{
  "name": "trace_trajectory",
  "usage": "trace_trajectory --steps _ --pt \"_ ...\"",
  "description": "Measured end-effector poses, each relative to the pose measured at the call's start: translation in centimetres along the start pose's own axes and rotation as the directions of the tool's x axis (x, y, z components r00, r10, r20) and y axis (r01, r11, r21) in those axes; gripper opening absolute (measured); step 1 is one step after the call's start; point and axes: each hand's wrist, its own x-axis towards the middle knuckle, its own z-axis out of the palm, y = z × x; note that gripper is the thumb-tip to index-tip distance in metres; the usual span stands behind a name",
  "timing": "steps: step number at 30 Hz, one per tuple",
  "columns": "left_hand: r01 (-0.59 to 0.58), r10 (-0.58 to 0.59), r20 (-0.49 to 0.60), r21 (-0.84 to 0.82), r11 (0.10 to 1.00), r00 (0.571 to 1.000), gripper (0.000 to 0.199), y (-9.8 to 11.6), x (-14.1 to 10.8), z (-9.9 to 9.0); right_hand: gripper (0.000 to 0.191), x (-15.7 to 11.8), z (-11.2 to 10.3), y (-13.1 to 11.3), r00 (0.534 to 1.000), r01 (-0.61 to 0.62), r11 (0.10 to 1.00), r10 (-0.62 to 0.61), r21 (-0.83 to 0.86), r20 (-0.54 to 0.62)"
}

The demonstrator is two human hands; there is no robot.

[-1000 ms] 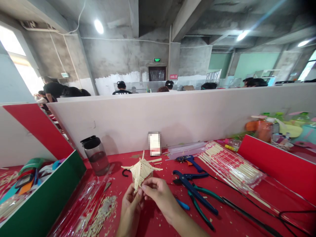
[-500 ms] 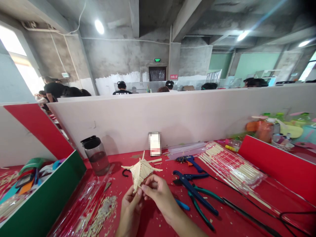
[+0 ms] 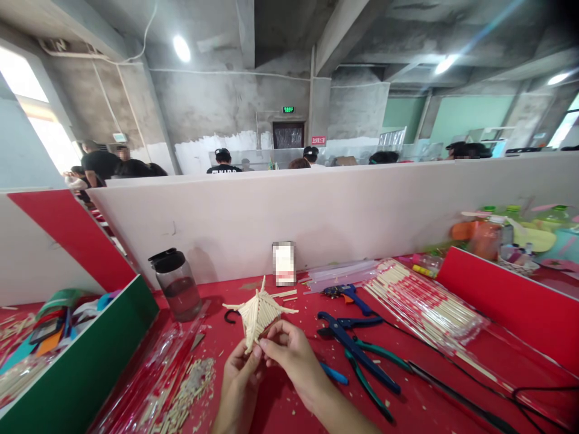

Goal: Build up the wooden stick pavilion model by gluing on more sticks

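A pale star-shaped piece built of small wooden sticks [image 3: 260, 312] is held up over the red table, its points spread outward. My left hand [image 3: 242, 369] pinches its lower point from the left, thumb on top. From the right, my right hand [image 3: 287, 349] closes thumb and fingers on the same lower end; any small bit between those fingertips is hidden. To the right of my hands lie blue-handled cutters [image 3: 357, 349], green-handled pliers [image 3: 368, 386] and a blue glue gun [image 3: 355, 298]. A blue pen-like object [image 3: 333, 374] is partly behind my right wrist.
A dark-lidded bottle [image 3: 176, 286] stands at the left back. Stick offcuts [image 3: 190, 386] are heaped left of my hands. Bundled sticks in plastic [image 3: 427, 301] lie at right. A white partition [image 3: 235, 229], a green divider [image 3: 85, 361] and a red divider [image 3: 511, 307] bound the table.
My hands and the stick star stay almost exactly where they were. In the far left background, a person's head has come into view.
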Motion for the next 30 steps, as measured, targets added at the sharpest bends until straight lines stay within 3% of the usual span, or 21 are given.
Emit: trace_trajectory --steps 30 --pt "0.007 -0.007 -0.01 -0.01 1.0 1.0 0.026 -0.22 -0.04 -0.21 0.035 0.1 0.08 -0.28 1.0 -0.024 1.0 0.024 0.003 -0.006"
